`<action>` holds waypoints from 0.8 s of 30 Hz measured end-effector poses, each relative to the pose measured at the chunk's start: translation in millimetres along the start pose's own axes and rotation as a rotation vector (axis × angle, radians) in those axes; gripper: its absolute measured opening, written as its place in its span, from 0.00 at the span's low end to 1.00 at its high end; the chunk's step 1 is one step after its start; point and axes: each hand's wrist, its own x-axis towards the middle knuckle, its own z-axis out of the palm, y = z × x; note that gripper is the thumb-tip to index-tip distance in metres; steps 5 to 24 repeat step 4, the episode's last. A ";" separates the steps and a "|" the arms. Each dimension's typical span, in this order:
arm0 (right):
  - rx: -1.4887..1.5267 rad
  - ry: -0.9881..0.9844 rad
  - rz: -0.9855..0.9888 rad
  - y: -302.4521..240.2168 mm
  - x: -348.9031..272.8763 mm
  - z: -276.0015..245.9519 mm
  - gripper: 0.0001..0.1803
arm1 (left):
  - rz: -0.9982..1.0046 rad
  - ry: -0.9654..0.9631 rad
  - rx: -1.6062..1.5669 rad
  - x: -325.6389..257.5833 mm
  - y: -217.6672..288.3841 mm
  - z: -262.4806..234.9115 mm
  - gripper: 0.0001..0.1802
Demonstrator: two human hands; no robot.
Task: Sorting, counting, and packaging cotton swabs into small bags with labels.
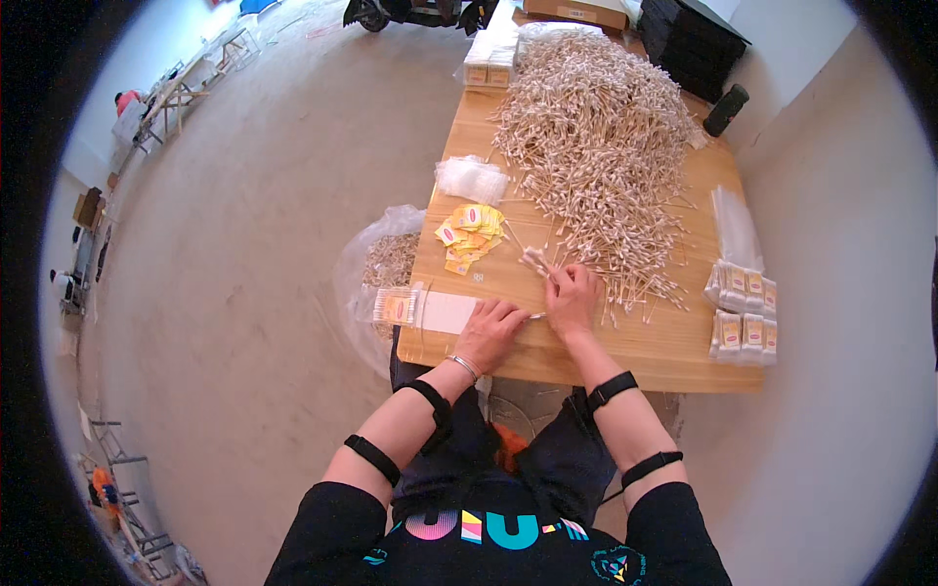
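Observation:
My right hand [575, 296] is closed at the near edge of the big pile of cotton swabs [598, 117]. A small bundle of cotton swabs [534, 260] sticks out past its thumb and fingers. My left hand [492, 332] lies low over a flat white strip [449, 313], its fingers together and bent. At its fingertips shows the white tip of a cotton swab [537, 315]; the rest is hidden. Left of the strip, a clear packet of swabs with an orange label [396, 307] lies at the table's edge.
Yellow label cards [471, 234] and clear plastic bags [471, 179] lie left of the pile. Filled packets [743, 332] line the right edge below long clear sleeves [736, 225]. A black cylinder [726, 110] stands far right. A plastic sack of swabs [386, 264] sits beside the table [547, 366].

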 end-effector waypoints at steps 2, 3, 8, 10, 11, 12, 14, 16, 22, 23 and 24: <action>0.102 -0.044 0.013 5.5 -12.7 -4.5 0.09 | -0.003 0.028 -0.009 1.4 1.6 1.4 0.10; 0.211 -0.086 0.026 8.6 -17.7 -6.4 0.10 | -0.007 0.055 -0.011 2.2 2.4 2.2 0.11; 0.273 -0.171 0.051 12.6 -21.4 -9.4 0.12 | -0.007 0.054 -0.019 0.9 5.1 4.1 0.11; 0.273 -0.171 0.051 12.6 -21.4 -9.4 0.12 | -0.007 0.054 -0.019 0.9 5.1 4.1 0.11; 0.273 -0.171 0.051 12.6 -21.4 -9.4 0.12 | -0.007 0.054 -0.019 0.9 5.1 4.1 0.11; 0.273 -0.171 0.051 12.6 -21.4 -9.4 0.12 | -0.007 0.054 -0.019 0.9 5.1 4.1 0.11; 0.273 -0.171 0.051 12.6 -21.4 -9.4 0.12 | -0.007 0.054 -0.019 0.9 5.1 4.1 0.11; 0.273 -0.171 0.051 12.6 -21.4 -9.4 0.12 | -0.007 0.054 -0.019 0.9 5.1 4.1 0.11; 0.273 -0.171 0.051 12.6 -21.4 -9.4 0.12 | -0.007 0.054 -0.019 0.9 5.1 4.1 0.11; 0.273 -0.171 0.051 12.6 -21.4 -9.4 0.12 | -0.007 0.054 -0.019 0.9 5.1 4.1 0.11; 0.273 -0.171 0.051 12.6 -21.4 -9.4 0.12 | -0.007 0.054 -0.019 0.9 5.1 4.1 0.11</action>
